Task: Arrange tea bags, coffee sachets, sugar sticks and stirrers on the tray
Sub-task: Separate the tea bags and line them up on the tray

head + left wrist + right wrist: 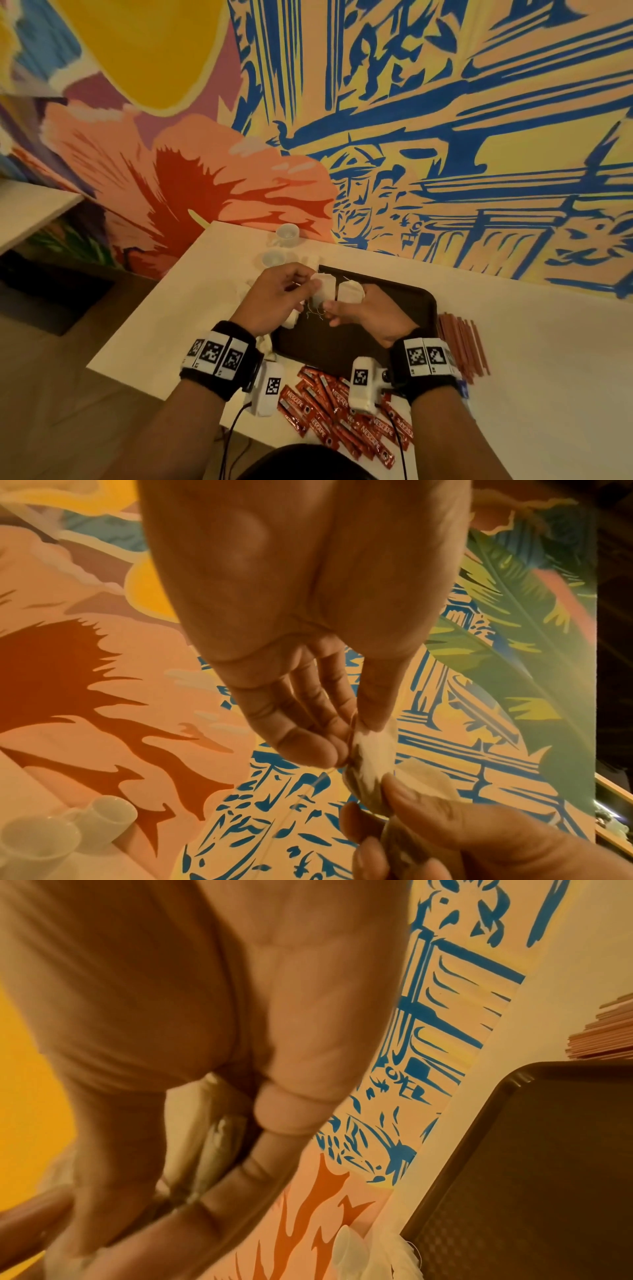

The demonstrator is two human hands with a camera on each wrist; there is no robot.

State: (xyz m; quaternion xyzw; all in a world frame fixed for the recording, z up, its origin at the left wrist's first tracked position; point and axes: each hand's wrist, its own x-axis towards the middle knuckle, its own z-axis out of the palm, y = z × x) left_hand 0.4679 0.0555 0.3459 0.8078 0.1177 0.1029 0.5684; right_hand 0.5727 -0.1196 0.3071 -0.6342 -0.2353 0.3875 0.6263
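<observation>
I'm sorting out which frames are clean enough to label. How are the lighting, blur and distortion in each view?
Head view: warm, dim light; wide-angle bending of the table edge; the tea bags and both hands are soft, while the coffee sachets are readable. Left wrist view: the left hand fills the frame, the cups are blurry. Right wrist view: the right hand is smeared, the tray sharper.

Thin papery tea bags (327,287), glossy foil sachets (342,411), dark tray (404,291) (textured, seemingly plastic)
</observation>
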